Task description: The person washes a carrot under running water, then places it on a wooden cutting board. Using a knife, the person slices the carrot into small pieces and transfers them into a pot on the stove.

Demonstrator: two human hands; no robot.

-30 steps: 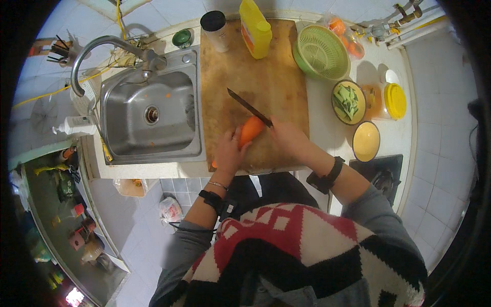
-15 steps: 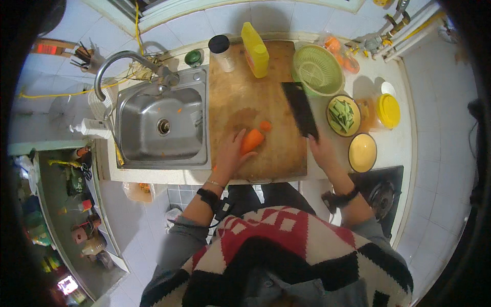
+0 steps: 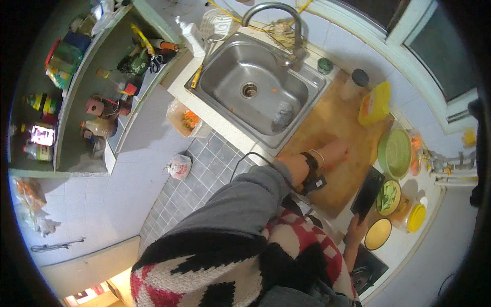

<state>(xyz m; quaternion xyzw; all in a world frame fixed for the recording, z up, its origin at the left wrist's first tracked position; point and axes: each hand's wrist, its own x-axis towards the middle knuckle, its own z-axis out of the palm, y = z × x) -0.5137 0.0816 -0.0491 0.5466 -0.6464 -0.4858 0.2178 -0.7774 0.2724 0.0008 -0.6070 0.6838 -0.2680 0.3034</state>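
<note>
On the wooden cutting board (image 3: 330, 192), my left hand (image 3: 333, 152) is closed over an orange carrot (image 3: 343, 157), most of it hidden beneath the hand and wrist. My right hand (image 3: 354, 231) grips a dark, broad-bladed cleaver (image 3: 368, 192) by its handle, with the blade over the board's right edge. Beside the blade stands a bowl of cut green pieces (image 3: 389, 197). An empty yellow bowl (image 3: 378, 234) is close to my right hand.
A steel sink (image 3: 230, 66) adjoins the board. A yellow jug (image 3: 375, 104), a dark-lidded jar (image 3: 355, 84) and a green colander (image 3: 395, 152) stand along the back. A yellow-lidded jar (image 3: 416, 218) and the stove (image 3: 369, 266) lie right. Shelves (image 3: 115, 148) hold bottles.
The view has swung to the left, bringing in more shelves and floor. My left hand stays at the carrot on the board. My right hand still holds the cleaver near the board's right side.
</note>
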